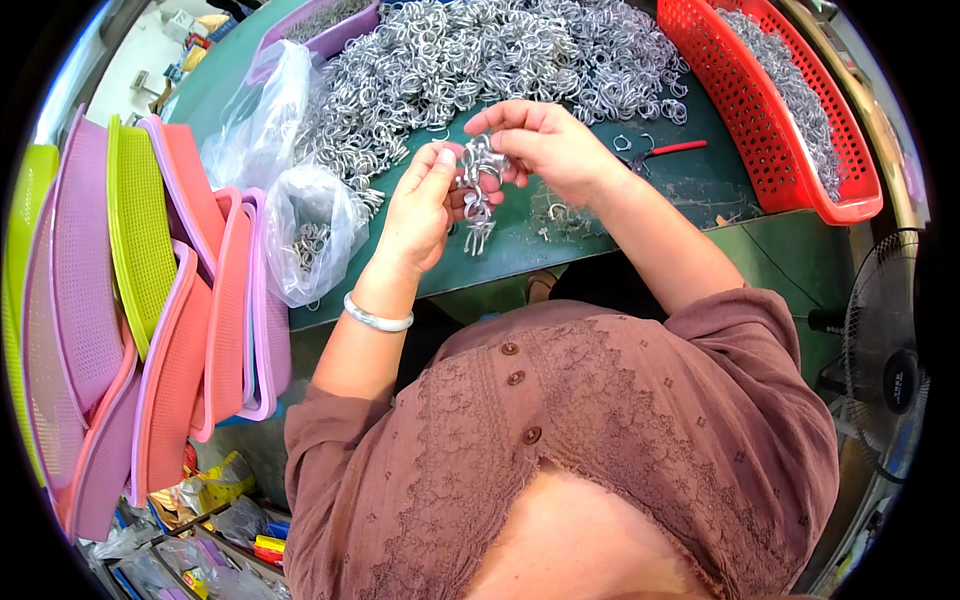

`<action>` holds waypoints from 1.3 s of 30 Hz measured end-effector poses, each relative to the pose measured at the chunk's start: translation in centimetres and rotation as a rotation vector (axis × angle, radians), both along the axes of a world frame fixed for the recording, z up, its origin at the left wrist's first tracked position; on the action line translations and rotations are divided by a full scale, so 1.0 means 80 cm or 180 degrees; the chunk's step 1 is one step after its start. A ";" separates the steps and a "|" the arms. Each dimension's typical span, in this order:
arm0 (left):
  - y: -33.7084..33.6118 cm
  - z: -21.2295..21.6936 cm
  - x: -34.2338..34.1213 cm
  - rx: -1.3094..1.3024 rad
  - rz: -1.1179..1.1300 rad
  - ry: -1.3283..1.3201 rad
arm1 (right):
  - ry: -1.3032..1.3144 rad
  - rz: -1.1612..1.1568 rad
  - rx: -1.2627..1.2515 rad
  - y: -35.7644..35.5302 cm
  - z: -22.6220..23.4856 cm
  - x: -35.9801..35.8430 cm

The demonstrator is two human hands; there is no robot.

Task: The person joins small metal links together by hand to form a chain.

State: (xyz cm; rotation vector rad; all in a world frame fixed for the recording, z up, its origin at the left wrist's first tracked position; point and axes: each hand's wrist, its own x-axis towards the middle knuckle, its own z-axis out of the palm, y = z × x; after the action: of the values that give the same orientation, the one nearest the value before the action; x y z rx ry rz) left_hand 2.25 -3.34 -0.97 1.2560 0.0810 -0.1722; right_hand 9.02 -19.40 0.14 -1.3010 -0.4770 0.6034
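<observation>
A cluster of small silver metal rings (480,165) hangs between my two hands, above the near edge of the green table. My left hand (422,205), with a pale bangle on its wrist, has its fingers curled around the left side of the cluster. From the right, my right hand (550,148) pinches the upper part of the same cluster, its index finger raised and bent. The rings' exact fittings are too small to make out, and my fingers hide part of them.
Beyond my hands spreads a big heap of similar metal rings (470,60). A red basket (790,150) of metal pieces stands right, near red-handled pliers (660,153). Left are a clear plastic bag (315,230), stacked coloured baskets (170,300) and a purple basket (345,35). A fan (885,360) stands far right.
</observation>
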 end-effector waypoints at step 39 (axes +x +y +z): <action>0.017 -0.030 0.001 -0.1942 -0.0778 0.0738 | -0.0763 -0.0564 -0.0444 -0.019 -0.027 0.000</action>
State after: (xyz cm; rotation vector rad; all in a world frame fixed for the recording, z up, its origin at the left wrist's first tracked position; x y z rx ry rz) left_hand 2.33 -2.01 -3.36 0.6297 0.0674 -0.5140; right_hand 9.02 -20.92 -2.00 -1.5400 -0.5157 0.3384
